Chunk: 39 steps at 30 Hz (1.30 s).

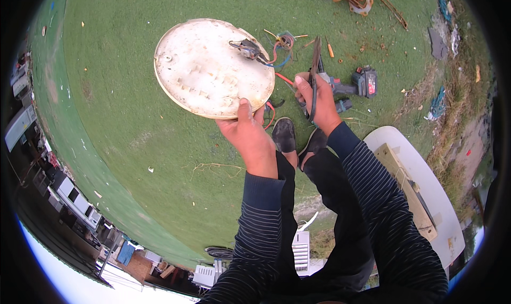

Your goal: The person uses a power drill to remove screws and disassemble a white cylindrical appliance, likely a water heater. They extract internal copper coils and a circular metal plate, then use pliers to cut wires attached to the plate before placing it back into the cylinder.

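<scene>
My left hand [247, 136] grips the near rim of a large, stained, cream-white round plastic cover [199, 72], thumb on top and fingers underneath. A small dark part [247, 49] with wires sits on the cover's right side. Blue and reddish wires [286, 42] trail from it past the rim. My right hand [319, 99] is closed around dark metal scissors [316, 56], blades pointing away from me and a looped handle below the hand. The scissors are right of the cover, apart from it. My right fingers partly hide the scissors' middle.
A cordless power tool [346, 88] with its battery lies beyond my right hand, near an orange-handled screwdriver [330, 50]. Rusty metal parts [361, 2] lie at the far right on green turf [133, 118]. A white plastic chair [450, 219] stands right, holding a wooden board [404, 189].
</scene>
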### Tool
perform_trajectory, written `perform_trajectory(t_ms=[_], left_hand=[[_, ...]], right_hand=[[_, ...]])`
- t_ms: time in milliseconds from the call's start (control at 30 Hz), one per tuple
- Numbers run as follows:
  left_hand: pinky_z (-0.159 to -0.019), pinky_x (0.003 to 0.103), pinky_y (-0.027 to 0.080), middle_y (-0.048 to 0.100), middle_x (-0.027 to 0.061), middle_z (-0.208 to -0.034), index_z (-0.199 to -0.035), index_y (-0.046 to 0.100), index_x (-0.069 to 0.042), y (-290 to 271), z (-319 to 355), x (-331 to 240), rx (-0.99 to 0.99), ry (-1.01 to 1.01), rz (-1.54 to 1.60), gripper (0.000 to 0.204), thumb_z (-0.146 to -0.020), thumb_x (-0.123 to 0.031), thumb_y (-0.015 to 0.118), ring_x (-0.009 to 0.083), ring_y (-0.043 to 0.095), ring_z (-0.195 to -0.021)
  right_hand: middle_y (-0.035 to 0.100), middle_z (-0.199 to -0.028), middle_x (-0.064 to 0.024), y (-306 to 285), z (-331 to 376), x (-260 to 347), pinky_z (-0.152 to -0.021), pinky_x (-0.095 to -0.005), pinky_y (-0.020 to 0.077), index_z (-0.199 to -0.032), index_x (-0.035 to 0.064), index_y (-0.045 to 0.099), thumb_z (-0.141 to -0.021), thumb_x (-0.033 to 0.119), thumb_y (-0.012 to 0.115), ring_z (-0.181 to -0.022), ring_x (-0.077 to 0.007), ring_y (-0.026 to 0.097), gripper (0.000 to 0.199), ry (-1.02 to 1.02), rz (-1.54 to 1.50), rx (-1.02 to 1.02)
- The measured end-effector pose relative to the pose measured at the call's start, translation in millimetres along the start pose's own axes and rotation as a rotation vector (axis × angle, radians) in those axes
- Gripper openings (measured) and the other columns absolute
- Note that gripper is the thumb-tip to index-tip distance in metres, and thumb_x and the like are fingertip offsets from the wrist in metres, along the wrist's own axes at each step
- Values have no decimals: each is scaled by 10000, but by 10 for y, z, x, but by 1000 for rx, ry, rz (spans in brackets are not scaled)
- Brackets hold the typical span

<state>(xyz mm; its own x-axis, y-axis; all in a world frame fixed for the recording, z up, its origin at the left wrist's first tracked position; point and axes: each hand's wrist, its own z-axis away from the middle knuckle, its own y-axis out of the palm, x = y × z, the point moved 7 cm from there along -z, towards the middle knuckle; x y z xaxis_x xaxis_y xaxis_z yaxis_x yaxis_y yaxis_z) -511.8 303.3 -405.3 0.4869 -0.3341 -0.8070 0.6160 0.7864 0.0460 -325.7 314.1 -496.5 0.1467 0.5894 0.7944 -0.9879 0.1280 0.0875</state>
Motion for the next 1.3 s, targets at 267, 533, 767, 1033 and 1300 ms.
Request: perform_trajectory(t_ms=[267,533,767,1033,1300], left_hand=[[-926,519,612,517,189,-1424,-1401,396,-54,-11,-20,2,1,7,-2,462,-969,48,524,340,602,-1252],[-925,504,608,509,193,-1423,-1402,389,-41,-20,-46,7,12,49,-2,477,-962,44,550,337,598,-1255],[-923,486,609,530,189,-1397,-1388,393,-30,-16,-53,6,9,53,1,484,-949,33,584,333,613,-1232],[-874,443,606,556,169,-1368,-1363,406,-38,16,-44,-38,-13,6,-23,450,-958,26,592,299,634,-1189],[-888,464,615,545,169,-1384,-1375,412,-36,32,-59,-30,-19,-16,-52,455,-956,8,581,304,630,-1199]], right_hand=[[596,-797,30,40,-81,155,-630,-251,465,-1049,19,654,-1003,301,691,-694,-72,556,288,-28,-53,-52],[629,-829,14,29,-106,320,-597,-248,482,-1063,7,654,-983,218,720,-690,-71,575,235,-102,-121,-108],[666,-876,-14,175,-239,594,-606,-254,500,-1053,-19,644,-957,101,705,-715,-66,589,166,-131,-106,-118],[649,-777,7,169,-563,649,-587,-248,457,-992,-13,656,-900,85,711,-678,-49,552,145,-229,75,-158],[599,-693,7,-55,-486,499,-509,-261,409,-942,-6,653,-935,203,746,-578,-60,521,229,-51,69,-211]])
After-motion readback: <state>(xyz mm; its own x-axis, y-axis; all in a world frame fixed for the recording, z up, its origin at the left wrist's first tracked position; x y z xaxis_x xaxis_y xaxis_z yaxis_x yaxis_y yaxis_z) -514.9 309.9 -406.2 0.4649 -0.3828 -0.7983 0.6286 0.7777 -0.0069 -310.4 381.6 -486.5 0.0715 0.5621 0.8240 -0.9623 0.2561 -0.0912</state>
